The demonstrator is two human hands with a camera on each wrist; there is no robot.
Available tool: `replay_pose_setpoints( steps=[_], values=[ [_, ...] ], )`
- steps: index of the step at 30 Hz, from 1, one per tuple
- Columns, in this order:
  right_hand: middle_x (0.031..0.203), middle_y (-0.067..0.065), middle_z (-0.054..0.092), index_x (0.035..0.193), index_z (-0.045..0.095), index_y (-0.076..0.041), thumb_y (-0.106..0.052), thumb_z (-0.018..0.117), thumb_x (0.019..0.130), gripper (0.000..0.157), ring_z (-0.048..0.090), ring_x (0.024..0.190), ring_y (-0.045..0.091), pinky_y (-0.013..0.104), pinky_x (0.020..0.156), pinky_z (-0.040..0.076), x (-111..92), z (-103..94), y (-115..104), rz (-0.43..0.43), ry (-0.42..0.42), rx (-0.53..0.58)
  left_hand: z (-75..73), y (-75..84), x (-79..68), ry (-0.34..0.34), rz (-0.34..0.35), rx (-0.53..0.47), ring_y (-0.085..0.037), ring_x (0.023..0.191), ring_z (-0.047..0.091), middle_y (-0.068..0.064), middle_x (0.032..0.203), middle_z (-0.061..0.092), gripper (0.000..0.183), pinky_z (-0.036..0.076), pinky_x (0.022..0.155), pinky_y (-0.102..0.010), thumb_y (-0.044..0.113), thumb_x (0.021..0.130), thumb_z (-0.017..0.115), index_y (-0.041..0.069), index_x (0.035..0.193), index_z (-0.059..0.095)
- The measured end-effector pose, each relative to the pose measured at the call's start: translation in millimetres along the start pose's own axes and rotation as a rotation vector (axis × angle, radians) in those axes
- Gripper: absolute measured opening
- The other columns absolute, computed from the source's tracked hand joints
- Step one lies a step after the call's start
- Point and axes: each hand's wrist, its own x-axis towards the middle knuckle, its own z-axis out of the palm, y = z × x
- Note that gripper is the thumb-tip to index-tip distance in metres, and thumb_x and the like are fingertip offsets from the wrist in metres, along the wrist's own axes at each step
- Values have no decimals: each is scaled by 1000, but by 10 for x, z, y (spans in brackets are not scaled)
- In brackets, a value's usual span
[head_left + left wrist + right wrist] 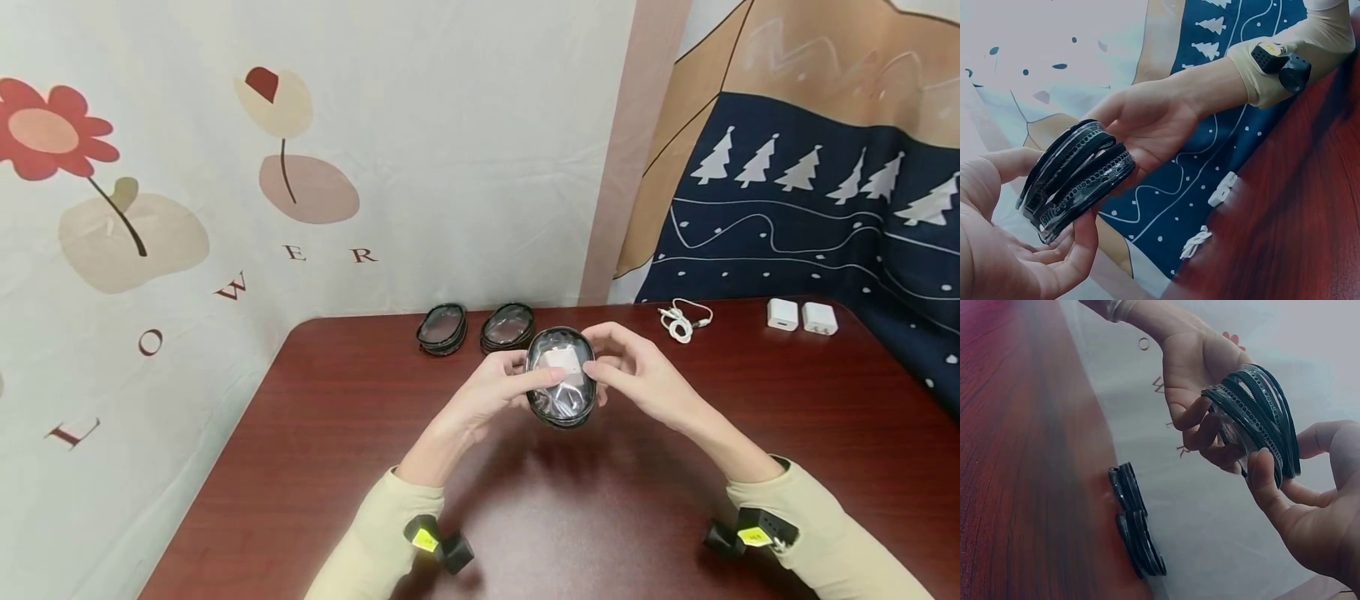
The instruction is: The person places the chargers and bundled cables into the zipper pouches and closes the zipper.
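Observation:
An oval clear zip pouch with black trim is held up over the table between both hands. Through its clear face shows a white block-like item. My left hand grips the pouch from the left, thumb across the front and fingers behind. On the opposite side, my right hand pinches the edge between thumb and fingers. The left wrist view shows the side of the pouch with its black zipper bands; the right wrist view shows the same banded side.
Two similar black-trimmed pouches lie at the table's back edge. Farther right are a coiled white cable and two white charger plugs. A printed curtain hangs behind the dark red wooden table.

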Motion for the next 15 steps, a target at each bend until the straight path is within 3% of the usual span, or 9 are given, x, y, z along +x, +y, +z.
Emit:
replay_pose_setpoints(
  steps=[6,15],
  values=[
    [112,17,59,130,51,5,4,59,97,34,63,74,22,31,61,55,-3,3,-10,-27,-20,7,4,9,-1,21,-16,5,-13,80,68,-5,90,73,36,52,72,-28,13,89,71,-7,118,65],
    [112,14,61,129,53,4,7,60,95,35,63,75,19,29,59,53,-5,15,0,-78,-26,2,14,-20,-1,30,14,-7,-13,79,68,-5,88,73,36,52,74,-28,9,84,73,-8,114,66]
  ],
)
